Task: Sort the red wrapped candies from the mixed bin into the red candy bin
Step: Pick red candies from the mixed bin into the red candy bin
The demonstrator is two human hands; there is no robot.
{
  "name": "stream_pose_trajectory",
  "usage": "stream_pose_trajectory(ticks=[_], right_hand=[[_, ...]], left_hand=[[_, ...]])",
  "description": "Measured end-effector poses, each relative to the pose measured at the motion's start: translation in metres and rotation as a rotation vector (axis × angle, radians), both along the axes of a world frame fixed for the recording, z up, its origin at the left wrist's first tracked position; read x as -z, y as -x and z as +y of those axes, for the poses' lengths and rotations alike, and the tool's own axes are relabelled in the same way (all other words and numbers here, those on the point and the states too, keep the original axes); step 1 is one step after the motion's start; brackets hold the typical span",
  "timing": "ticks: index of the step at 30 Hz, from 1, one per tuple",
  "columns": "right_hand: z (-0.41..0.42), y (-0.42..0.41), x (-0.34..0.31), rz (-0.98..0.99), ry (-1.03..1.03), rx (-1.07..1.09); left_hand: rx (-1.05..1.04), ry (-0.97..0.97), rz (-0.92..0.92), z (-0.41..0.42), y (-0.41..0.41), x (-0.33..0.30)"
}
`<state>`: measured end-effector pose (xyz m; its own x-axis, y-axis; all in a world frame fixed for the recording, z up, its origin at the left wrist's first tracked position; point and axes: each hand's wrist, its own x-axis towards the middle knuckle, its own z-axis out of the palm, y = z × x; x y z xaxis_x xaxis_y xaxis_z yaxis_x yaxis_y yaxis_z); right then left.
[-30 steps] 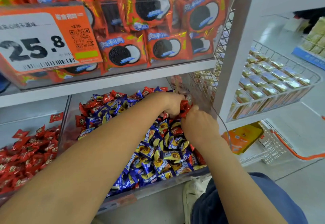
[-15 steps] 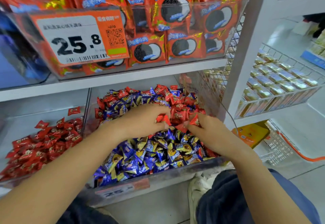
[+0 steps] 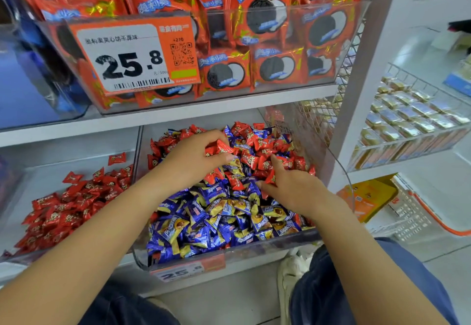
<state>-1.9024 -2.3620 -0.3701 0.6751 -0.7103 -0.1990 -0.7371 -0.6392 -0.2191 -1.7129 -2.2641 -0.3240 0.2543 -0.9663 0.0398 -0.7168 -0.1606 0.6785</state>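
Shelf bins now: my left hand (image 3: 197,157) has gathered red candies (image 3: 221,148) from the mixed bin (image 3: 219,258) while my right hand (image 3: 288,187) just pinched another, so red bin (image 3: 76,171) next.

Orange price tag (image 3: 135,54) on the upper clear bin is reading "25.8", with "+270" above its QR code. Lower tag (image 3: 187,270), at six o'clock on the mixed bin's (image 3: 229,253) front, is showing "25". Blue candy wrappers (image 3: 240,239) are reading "Alpenliebe".

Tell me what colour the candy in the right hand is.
Red, seen in the head view: right hand pinches a red candy.
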Motion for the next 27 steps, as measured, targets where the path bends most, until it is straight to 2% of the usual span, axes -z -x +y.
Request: stream_pose_trajectory(ticks=[9, 14, 16, 19, 22, 25, 27], right_hand=[[0.001, -0.01, 0.004, -0.059, 0.108, -0.024], [0.004, 0.002, -0.013, -0.334, 0.033, 0.057], [0.013, 0.008, -0.024, -0.445, -0.039, 0.085], [0.04, 0.009, -0.035, -0.593, -0.182, 0.058], [0.074, -0.012, -0.042, -0.613, -0.194, -0.088], [0.106, -0.054, -0.053, -0.594, -0.205, -0.242], [0.122, -0.091, -0.058, -0.546, -0.175, -0.306]], left_hand=[[-0.034, 0.078, 0.003, 0.012, 0.001, -0.001], [-0.053, 0.169, 0.079, 0.035, 0.002, -0.013], [-0.113, 0.179, 0.244, 0.052, -0.002, -0.017], [-0.218, 0.097, 0.533, 0.084, -0.018, -0.019], [-0.337, 0.042, 0.638, 0.117, -0.042, -0.014], [-0.461, 0.083, 0.758, 0.146, -0.068, -0.004], [-0.563, 0.1, 0.775, 0.161, -0.085, 0.003]])
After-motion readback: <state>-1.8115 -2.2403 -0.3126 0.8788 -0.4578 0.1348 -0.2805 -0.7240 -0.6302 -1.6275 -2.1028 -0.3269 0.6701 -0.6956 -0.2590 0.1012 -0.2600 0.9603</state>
